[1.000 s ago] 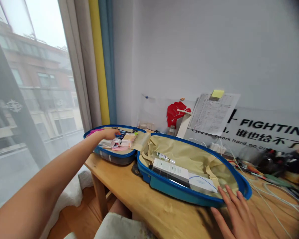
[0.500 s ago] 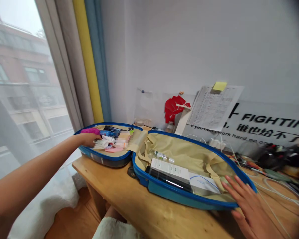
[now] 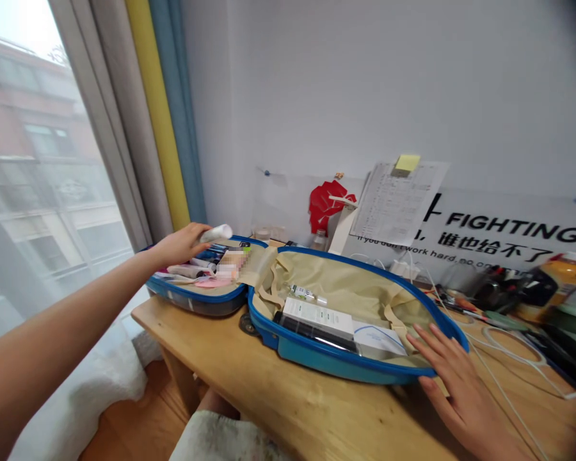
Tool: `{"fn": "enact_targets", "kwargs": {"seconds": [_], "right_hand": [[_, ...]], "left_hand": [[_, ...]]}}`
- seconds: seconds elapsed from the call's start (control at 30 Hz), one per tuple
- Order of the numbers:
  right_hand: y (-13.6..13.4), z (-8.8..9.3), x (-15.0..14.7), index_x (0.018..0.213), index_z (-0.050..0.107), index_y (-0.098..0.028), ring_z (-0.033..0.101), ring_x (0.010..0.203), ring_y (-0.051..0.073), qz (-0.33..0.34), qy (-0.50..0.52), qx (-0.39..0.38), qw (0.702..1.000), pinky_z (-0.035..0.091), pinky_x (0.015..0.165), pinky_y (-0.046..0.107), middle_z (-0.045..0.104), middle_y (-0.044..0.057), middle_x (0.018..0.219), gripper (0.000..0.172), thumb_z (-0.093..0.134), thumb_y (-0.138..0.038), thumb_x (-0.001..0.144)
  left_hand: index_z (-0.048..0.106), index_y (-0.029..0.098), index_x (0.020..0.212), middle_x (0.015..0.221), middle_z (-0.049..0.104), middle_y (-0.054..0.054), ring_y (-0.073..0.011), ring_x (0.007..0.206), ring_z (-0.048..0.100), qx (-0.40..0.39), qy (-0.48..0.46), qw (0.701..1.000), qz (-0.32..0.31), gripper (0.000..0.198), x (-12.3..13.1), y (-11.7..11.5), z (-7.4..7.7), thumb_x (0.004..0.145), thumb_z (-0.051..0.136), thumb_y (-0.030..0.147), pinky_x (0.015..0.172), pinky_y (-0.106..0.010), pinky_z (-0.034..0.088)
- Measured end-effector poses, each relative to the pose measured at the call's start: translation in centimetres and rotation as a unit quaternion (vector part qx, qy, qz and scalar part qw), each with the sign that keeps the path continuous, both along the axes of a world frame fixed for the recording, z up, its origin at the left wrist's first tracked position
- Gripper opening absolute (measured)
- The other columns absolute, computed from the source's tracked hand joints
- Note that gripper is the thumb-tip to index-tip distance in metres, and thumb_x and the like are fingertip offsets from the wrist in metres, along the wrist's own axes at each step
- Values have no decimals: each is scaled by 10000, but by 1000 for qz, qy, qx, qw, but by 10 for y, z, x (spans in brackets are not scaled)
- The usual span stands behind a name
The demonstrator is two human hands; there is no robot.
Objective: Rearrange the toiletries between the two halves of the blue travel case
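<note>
A small blue suitcase (image 3: 336, 371) lies open on the wooden table, its two halves side by side. My left hand (image 3: 188, 239) is closed around a white tube-like item (image 3: 216, 234), raised above the left half. Below it, that half holds a jumble of small things, among them a pink item (image 3: 214, 282). Fingers spread, my right hand (image 3: 454, 378) rests on the right rim of the other half. Inside that half are a clear bottle with a label (image 3: 307, 294), a white box (image 3: 317, 316), a black case (image 3: 314, 335) and a flat white packet (image 3: 379, 338).
White cables (image 3: 509, 346) and a cluttered pile with an orange bottle (image 3: 566, 275) lie on the table at the right. A paper sheet (image 3: 396, 205) and a red cut-out (image 3: 329, 205) stand against the wall. Curtains (image 3: 168, 115) hang beside the window.
My left hand has come up out of the left half, now with the white tube-like item in it. My right hand stays at the suitcase rim. The view has shifted slightly.
</note>
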State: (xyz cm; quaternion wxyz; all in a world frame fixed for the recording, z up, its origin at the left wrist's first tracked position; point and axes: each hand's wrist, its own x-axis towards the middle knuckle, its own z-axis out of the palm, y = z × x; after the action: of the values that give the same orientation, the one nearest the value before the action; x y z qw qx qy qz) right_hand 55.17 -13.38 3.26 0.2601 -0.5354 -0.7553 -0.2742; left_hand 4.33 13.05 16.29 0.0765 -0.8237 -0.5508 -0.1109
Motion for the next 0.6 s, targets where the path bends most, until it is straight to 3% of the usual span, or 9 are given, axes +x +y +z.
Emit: {"fn": "enact_targets", "kwargs": {"seconds": [0.13, 0.27, 0.43, 0.6], "right_hand": [[1, -2, 0, 1299, 497, -233, 377, 1327, 264, -3, 12, 7, 1000, 309, 1076, 501, 513, 73, 1355, 459, 346, -393, 896], [1, -1, 0, 1299, 495, -229, 387, 1321, 272, -15, 1, -3, 1000, 330, 1063, 503, 522, 83, 1344, 463, 355, -387, 887], [-1, 1, 1, 1322, 468, -228, 376, 1328, 282, -18, -6, -12, 1000, 346, 1046, 520, 516, 88, 1352, 480, 367, -362, 872], [-2, 3, -2, 1323, 472, -244, 402, 1311, 274, -21, -7, -15, 1000, 358, 1039, 503, 526, 77, 1345, 479, 378, -349, 865]], "left_hand": [[413, 178, 1307, 1266, 531, -66, -207, 1138, 504, 14, -35, 986, -165, 509, 74, -15, 16, 867, 443, 433, 985, -268, 364], [441, 228, 1302, 1305, 522, -56, -201, 1168, 502, -53, 24, 956, -288, 457, 156, -28, 14, 870, 494, 367, 971, -262, 370], [519, 252, 1254, 1299, 556, -48, -217, 1156, 530, -112, 98, 946, -286, 439, 228, -23, -14, 821, 573, 306, 956, -268, 389], [562, 256, 1192, 1225, 616, -64, -241, 1086, 586, -153, 114, 949, -250, 423, 253, -10, -47, 775, 620, 299, 893, -313, 447]]}}
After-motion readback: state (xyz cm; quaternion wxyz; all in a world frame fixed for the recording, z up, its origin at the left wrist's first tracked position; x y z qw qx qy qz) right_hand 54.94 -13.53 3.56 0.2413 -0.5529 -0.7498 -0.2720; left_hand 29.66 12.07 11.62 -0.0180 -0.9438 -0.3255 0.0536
